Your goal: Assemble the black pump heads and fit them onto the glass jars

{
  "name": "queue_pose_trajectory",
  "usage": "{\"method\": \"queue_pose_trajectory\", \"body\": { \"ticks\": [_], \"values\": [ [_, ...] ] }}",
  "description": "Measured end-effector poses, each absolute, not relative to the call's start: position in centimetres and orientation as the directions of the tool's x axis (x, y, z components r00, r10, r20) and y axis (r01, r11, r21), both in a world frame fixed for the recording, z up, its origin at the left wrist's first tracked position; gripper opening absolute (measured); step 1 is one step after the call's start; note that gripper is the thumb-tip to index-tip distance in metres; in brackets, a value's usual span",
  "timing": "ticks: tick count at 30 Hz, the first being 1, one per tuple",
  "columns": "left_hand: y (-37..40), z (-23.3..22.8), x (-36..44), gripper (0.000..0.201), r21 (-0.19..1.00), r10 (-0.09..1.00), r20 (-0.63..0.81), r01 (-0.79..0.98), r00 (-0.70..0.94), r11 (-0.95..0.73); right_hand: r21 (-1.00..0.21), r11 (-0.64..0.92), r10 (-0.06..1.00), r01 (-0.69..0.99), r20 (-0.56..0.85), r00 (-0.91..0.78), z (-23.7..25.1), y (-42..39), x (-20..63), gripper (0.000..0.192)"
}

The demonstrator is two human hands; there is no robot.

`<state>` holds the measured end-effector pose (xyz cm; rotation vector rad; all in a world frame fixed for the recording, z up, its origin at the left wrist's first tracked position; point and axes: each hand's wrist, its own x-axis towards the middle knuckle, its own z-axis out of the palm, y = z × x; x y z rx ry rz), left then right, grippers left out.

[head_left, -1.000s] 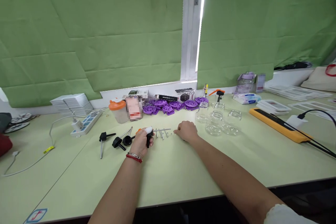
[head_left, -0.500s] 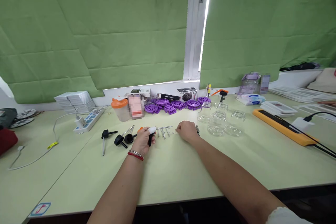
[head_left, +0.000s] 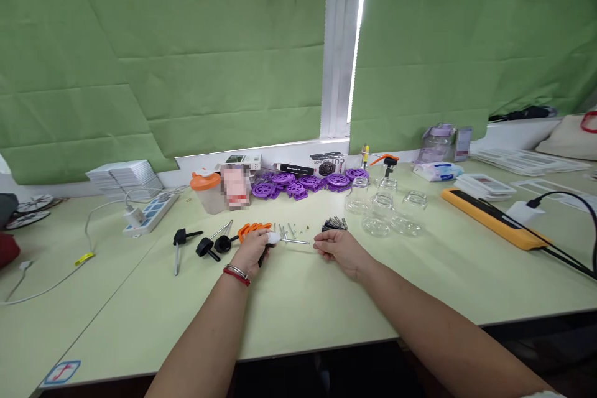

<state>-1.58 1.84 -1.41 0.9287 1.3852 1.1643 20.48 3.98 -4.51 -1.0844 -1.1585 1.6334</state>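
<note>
My left hand (head_left: 252,251), with a white covering on its thumb, is closed around a black part with a thin metal rod (head_left: 297,241) that points right. The rod's tip stops just short of my right hand (head_left: 344,250), whose thumb and forefinger are pinched together; what they hold is too small to make out. Left of my left hand lie black pieces with metal rods (head_left: 205,247) and orange handles (head_left: 247,230). Long screws (head_left: 282,231) and tiny bits rest beyond the rod. Springs and black parts (head_left: 334,222) lie behind my right hand.
Several clear glass jars (head_left: 377,224) stand to the right. Purple openwork discs (head_left: 310,183) are piled at the back. An orange-lidded cup (head_left: 206,181) and a white power strip (head_left: 152,214) are at left. An orange-and-black power strip (head_left: 489,219) lies at right.
My right hand has lifted from the tabletop beyond the rod and come closer to me, level with the rod's tip. My left hand has tilted the rod slightly downward at its tip.
</note>
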Motion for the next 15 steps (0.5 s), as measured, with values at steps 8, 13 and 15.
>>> {"method": "queue_pose_trajectory", "body": {
  "ticks": [8,13,15],
  "values": [
    [1.3,-1.2,-0.5,0.011,0.972,0.982,-0.172,0.151,-0.082,0.182,-0.979,-0.171,0.941,-0.114,-0.127,-0.313,-4.3,4.0,20.8,0.019],
    [1.0,-1.7,-0.3,0.02,0.954,0.988,-0.154,0.259,-0.015,0.153,-0.98,-0.187,0.939,-0.06,-0.161,-0.303,-4.1,4.3,21.3,0.014],
    [1.0,-1.8,-0.3,0.022,0.933,0.992,-0.122,0.337,-0.028,0.125,-0.978,-0.203,0.934,-0.043,-0.18,-0.308,-4.1,4.3,21.4,0.011]
  ]
}}
